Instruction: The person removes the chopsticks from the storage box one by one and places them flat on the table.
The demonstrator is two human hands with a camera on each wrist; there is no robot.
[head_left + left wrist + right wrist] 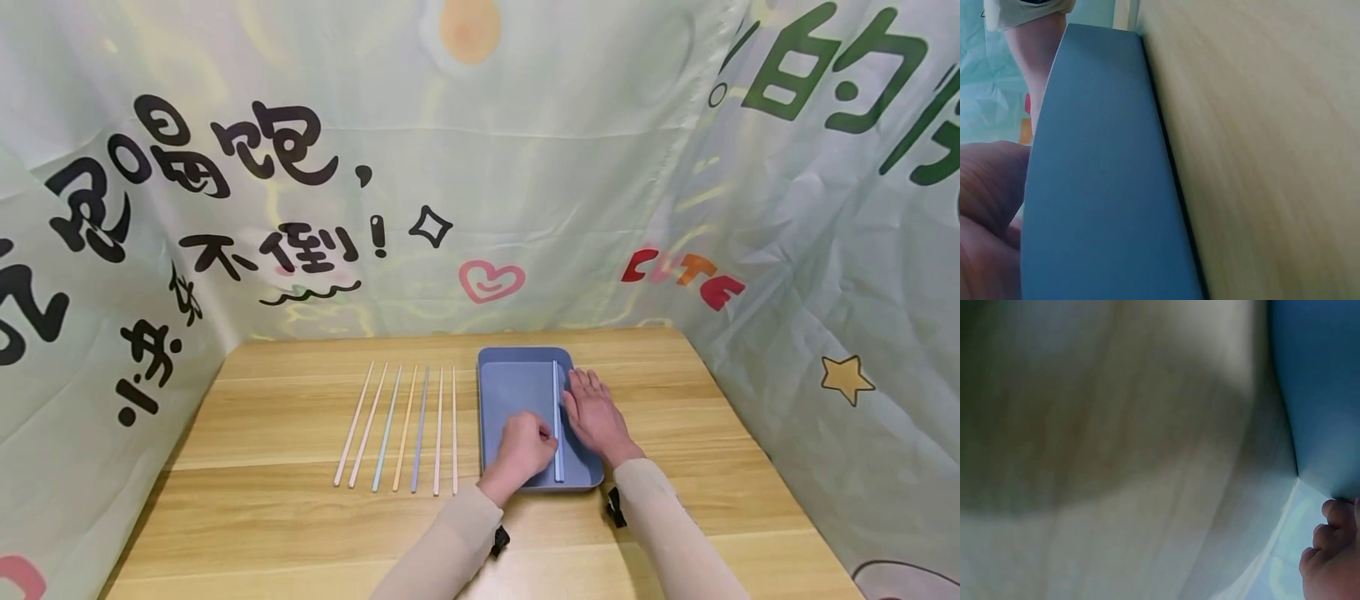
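A blue-grey tray (517,355) sits on the wooden table, and pale blue chopsticks (557,392) lie lengthwise along its right side. My left hand (522,446) reaches in over the tray's front left part. Its curled fingers pinch at the left edge of the chopsticks, near their middle; the fingertips are partly hidden behind the knuckles. With fingers stretched out, my right hand (598,412) lies along the tray's right rim. Both wrist views mostly show the tray's outer wall (1097,162) and tabletop, with only part of a hand at the edge.
Left of the tray, several pastel chopsticks (387,429) in pink, blue, yellow and purple lie side by side on the table (262,450). A printed cloth (405,167) hangs behind the table and along both sides.
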